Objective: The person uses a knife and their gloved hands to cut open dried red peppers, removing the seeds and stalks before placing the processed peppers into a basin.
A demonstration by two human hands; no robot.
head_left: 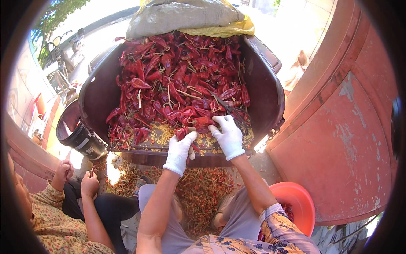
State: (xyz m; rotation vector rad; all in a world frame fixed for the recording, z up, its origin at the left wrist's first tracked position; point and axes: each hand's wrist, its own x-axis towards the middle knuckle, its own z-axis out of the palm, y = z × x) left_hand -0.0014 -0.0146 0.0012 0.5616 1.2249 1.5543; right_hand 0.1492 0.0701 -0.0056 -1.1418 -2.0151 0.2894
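Observation:
A heap of dried red chili peppers point(148, 101) fills most of a dark, wide tub point(266, 93) in front of me. My left hand point(179, 150), in a white glove, is closed on a red chili pepper point(182, 133) above the tub's near edge. Just to its right, my gloved right hand point(229, 136) has thumb and forefinger pinched at another chili pepper point(204, 121) at the heap's near side. Loose yellow seeds point(163, 134) lie on the tub's floor around both hands. A long dark thing point(228, 109), its kind unclear, rests on the peppers beyond my right hand.
Folded grey and yellow sacks point(186, 19) cover the tub's far end. A black bucket point(86, 142) stands left, a red-orange basin point(302, 205) by my right leg. A person point(63, 211) sits at left, hands raised. Stems and scraps point(205, 190) litter the ground; a red panel point(338, 156) rises right.

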